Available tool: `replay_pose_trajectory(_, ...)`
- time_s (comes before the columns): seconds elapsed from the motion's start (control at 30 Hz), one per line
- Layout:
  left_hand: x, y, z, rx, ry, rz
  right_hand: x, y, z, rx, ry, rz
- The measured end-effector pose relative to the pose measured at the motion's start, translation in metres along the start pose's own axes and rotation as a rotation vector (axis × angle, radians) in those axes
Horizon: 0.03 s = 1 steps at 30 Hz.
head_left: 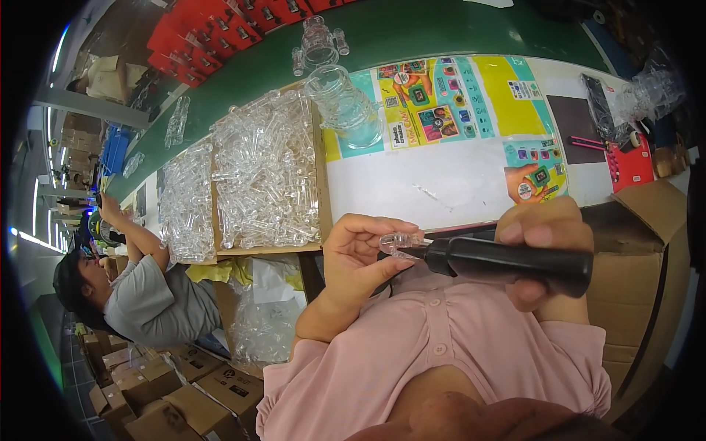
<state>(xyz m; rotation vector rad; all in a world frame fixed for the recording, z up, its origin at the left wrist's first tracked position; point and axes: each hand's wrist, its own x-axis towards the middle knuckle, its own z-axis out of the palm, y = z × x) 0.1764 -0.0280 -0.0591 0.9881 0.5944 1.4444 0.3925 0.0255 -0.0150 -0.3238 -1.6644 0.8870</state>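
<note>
My left hand (359,253) pinches a small clear plastic piece (401,244) between thumb and fingers, close to my chest. My right hand (544,246) is wrapped around a black bottle-shaped holder (507,263) with a narrow neck, lying nearly level. Its thin tip points left and meets the clear piece, or comes very close to it; I cannot tell which. Beyond my left hand, a wide shallow box (321,184) is heaped with clear plastic parts (265,176). A stack of round clear plastic pieces (346,110) stands at the box's far right corner.
Printed colourful sheets (434,103) cover part of the white worktop (419,191). Pink-handled tools (588,143) lie to the right, above an open cardboard box (625,309). At left sits a co-worker in a grey shirt (158,298). Red trays (213,37) line the far side.
</note>
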Motion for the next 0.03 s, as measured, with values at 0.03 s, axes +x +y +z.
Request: replay_pose_trajectory(0.03, -0.0012, -0.0023, -0.0028, 0.012, -0.025, 0.011, 0.0022, -0.0012, -0.0053, -0.075, -0.077, 0.036)
